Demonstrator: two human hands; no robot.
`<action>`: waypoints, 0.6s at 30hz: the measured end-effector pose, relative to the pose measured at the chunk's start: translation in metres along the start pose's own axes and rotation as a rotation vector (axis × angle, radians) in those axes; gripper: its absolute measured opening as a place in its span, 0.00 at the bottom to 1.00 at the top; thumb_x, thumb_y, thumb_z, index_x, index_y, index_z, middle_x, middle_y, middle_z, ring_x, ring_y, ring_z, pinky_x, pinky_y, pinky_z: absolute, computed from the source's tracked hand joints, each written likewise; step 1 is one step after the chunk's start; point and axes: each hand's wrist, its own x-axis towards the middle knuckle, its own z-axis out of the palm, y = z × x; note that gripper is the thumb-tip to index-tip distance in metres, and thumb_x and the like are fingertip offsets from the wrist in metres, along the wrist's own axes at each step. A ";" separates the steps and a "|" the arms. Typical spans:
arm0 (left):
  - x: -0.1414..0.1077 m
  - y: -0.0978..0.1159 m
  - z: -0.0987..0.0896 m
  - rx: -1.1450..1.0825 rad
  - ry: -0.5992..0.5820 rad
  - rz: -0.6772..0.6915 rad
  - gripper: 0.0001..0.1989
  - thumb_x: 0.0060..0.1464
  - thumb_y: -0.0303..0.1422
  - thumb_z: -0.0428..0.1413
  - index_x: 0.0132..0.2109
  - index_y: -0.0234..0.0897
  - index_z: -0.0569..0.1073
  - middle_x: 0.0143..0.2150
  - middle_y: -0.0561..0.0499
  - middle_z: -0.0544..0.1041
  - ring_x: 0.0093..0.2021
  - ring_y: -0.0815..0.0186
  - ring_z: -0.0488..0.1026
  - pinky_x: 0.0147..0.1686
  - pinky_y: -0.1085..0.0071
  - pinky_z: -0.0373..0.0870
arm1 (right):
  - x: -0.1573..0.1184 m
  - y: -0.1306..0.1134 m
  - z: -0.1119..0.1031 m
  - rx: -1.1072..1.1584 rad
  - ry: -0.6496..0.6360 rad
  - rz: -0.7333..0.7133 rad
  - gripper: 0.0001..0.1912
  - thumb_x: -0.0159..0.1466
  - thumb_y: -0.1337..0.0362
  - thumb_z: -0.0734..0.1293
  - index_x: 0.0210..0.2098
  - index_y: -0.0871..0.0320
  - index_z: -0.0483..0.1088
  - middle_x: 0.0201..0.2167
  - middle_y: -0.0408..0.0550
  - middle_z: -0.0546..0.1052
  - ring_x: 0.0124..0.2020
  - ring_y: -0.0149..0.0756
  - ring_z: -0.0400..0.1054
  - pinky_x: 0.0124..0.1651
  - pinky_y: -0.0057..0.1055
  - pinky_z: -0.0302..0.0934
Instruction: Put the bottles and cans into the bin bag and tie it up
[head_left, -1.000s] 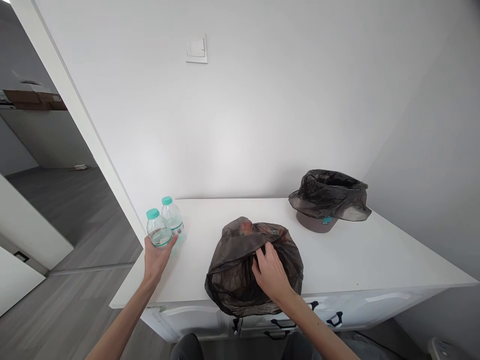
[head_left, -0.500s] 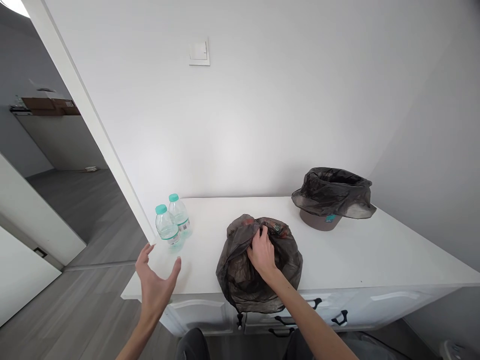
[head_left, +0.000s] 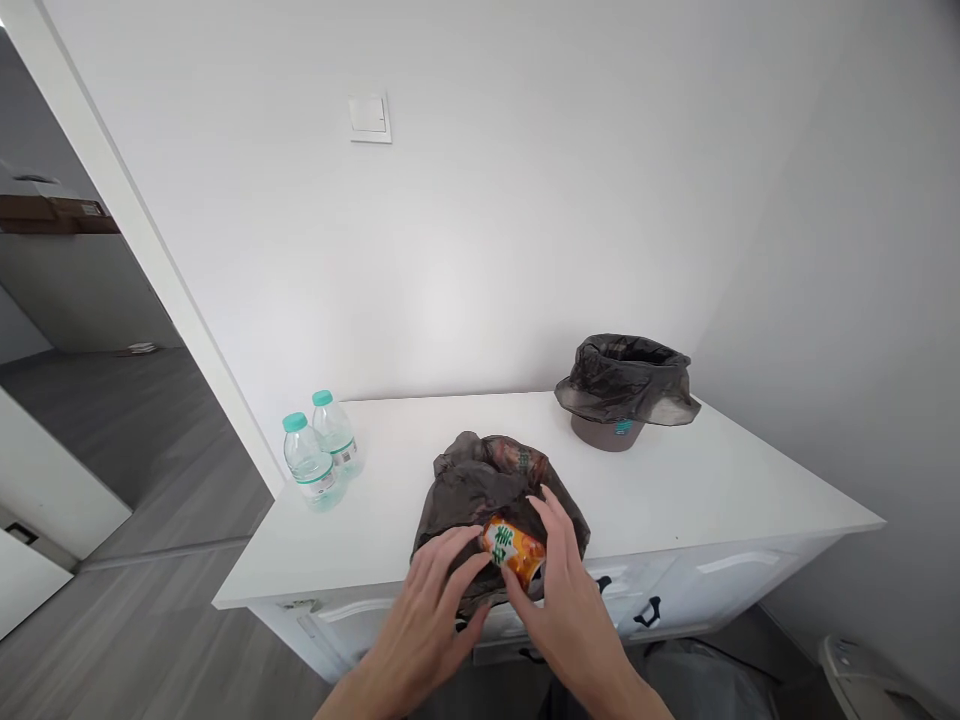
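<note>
An orange drink can (head_left: 513, 550) with green lettering lies tilted over the mouth of a dark, thin plastic bag (head_left: 472, 490). My right hand (head_left: 564, 590) grips the can's right end, its thumb below and its fingers above. At the can's left end is my left hand (head_left: 429, 608), fingers bent over the bag and thumb apart from them; its fingertips are at or very near the can. Another orange-red item (head_left: 517, 458) shows dimly through the bag's back side. The bag sits at the front edge of a white cabinet top (head_left: 390, 500).
Two clear bottles with turquoise caps, a front one (head_left: 311, 465) and a rear one (head_left: 334, 432), stand at the cabinet's left end. Back right is a brown bin (head_left: 606, 434) lined with a dark bag (head_left: 622, 380). A wall (head_left: 465, 220) rises behind; black-handled doors (head_left: 646, 612) are below.
My right hand has come out of the bag's mouth with the orange can. My left hand has moved right, from near the bottles to the can and bag. The view has shifted right.
</note>
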 end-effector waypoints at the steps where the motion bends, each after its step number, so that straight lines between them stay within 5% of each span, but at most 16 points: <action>1: 0.001 0.002 0.007 -0.012 -0.056 0.018 0.30 0.65 0.29 0.55 0.71 0.46 0.57 0.66 0.39 0.71 0.67 0.49 0.69 0.61 0.51 0.72 | -0.007 -0.002 -0.006 0.005 -0.004 -0.003 0.37 0.72 0.57 0.62 0.74 0.50 0.42 0.74 0.62 0.54 0.66 0.53 0.66 0.48 0.40 0.77; 5: -0.004 -0.002 0.029 -0.107 -0.223 0.001 0.41 0.61 0.27 0.58 0.75 0.45 0.49 0.69 0.40 0.69 0.69 0.49 0.66 0.66 0.47 0.67 | -0.019 -0.011 -0.021 0.047 -0.046 -0.026 0.38 0.70 0.56 0.65 0.74 0.47 0.43 0.73 0.59 0.58 0.67 0.50 0.66 0.51 0.39 0.77; 9: -0.024 -0.015 0.030 -0.263 -0.223 -0.230 0.38 0.62 0.28 0.58 0.74 0.50 0.53 0.70 0.42 0.67 0.69 0.50 0.66 0.65 0.50 0.69 | -0.023 -0.016 -0.020 0.091 -0.024 -0.071 0.34 0.71 0.55 0.65 0.72 0.46 0.49 0.71 0.57 0.62 0.66 0.49 0.67 0.52 0.38 0.76; 14: -0.066 -0.052 0.002 -0.409 0.044 -0.690 0.34 0.62 0.40 0.61 0.70 0.49 0.59 0.66 0.40 0.70 0.65 0.49 0.70 0.58 0.54 0.74 | -0.049 -0.006 0.011 0.037 0.033 -0.210 0.16 0.73 0.60 0.62 0.60 0.44 0.67 0.58 0.54 0.75 0.55 0.49 0.75 0.46 0.40 0.78; 18: -0.091 -0.100 -0.030 -0.375 0.327 -0.928 0.35 0.51 0.48 0.67 0.61 0.42 0.66 0.54 0.43 0.77 0.55 0.50 0.76 0.53 0.56 0.75 | -0.062 0.004 0.037 -0.020 -0.052 -0.381 0.15 0.71 0.67 0.62 0.54 0.46 0.71 0.51 0.50 0.79 0.52 0.49 0.78 0.43 0.39 0.79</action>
